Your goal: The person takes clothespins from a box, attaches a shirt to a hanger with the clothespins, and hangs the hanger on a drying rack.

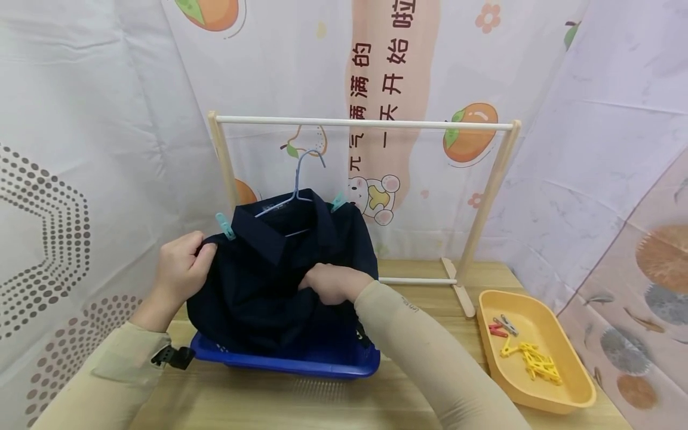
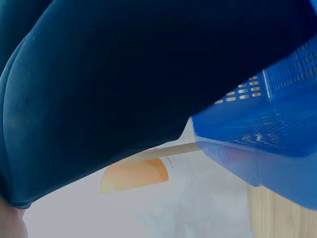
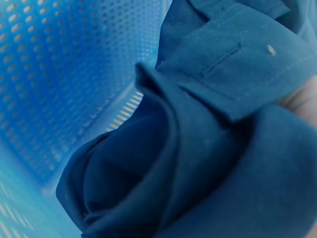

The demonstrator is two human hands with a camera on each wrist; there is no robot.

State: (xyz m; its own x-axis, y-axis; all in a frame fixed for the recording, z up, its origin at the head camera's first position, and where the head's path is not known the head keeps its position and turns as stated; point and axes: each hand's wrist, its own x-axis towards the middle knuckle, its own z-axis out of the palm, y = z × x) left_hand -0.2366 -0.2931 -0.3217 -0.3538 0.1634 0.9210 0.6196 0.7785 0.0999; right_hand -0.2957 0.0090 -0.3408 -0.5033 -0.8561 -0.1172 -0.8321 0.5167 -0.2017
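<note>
A dark navy collared shirt [image 1: 242,298] hangs over the blue basket [image 1: 290,365], with a light blue wire hanger [image 1: 297,176] inside its collar. A teal clothespin [image 1: 226,227] sits on the shoulder at the left, and another teal clothespin [image 1: 338,202] on the other shoulder. My left hand [image 1: 181,266] pinches the fabric at the left shoulder, thumb on top. At the shirt's front, my right hand [image 1: 334,283] grips the cloth, its fingertips hidden in the folds. In the right wrist view, a placket with a buttonhole [image 3: 223,59] shows beside bunched cloth.
Behind the shirt stands a rack with a white top bar [image 1: 365,122] and wooden posts. To the right, a yellow tray [image 1: 497,373] holds several yellow clothespins [image 1: 540,362], with red and grey ones [image 1: 507,324]. Printed curtains [image 1: 570,197] surround the wooden table [image 1: 408,382].
</note>
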